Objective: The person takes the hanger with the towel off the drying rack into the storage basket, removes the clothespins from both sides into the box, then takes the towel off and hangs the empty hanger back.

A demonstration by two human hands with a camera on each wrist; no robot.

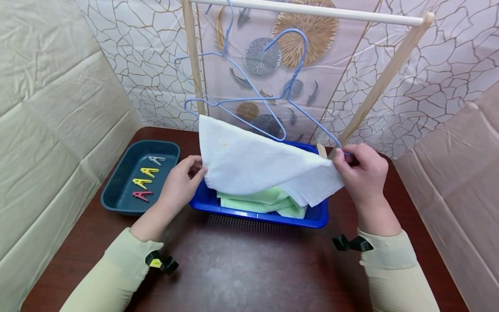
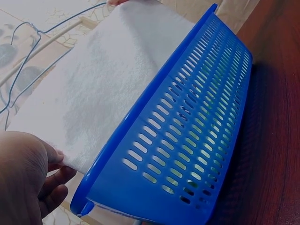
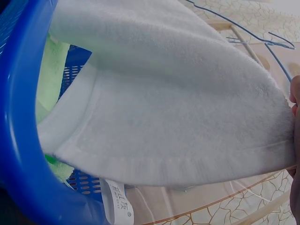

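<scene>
A white towel [image 1: 249, 158] is stretched between both hands above a blue slotted basket [image 1: 257, 216]. At the towel's left edge, the thumb and fingers of my left hand [image 1: 183, 180] pinch the cloth. My right hand [image 1: 362, 173] grips the towel's right end along with the right corner of a blue hanger [image 1: 308, 115]. The hanger stands upright behind the cloth, its hook at the top and its lower part hidden. Light green cloths [image 1: 261, 201] lie folded in the basket under the towel. A white printed label [image 3: 119, 204] hangs from the towel's edge in the right wrist view.
A rack with a white rod [image 1: 312, 9] and wooden legs [image 1: 386, 82] stands at the back. Another blue hanger [image 1: 255, 89] hangs on its left part. On the left, a dark teal tray [image 1: 111, 197] holds several clothespins [image 1: 142, 183], yellow, red and grey.
</scene>
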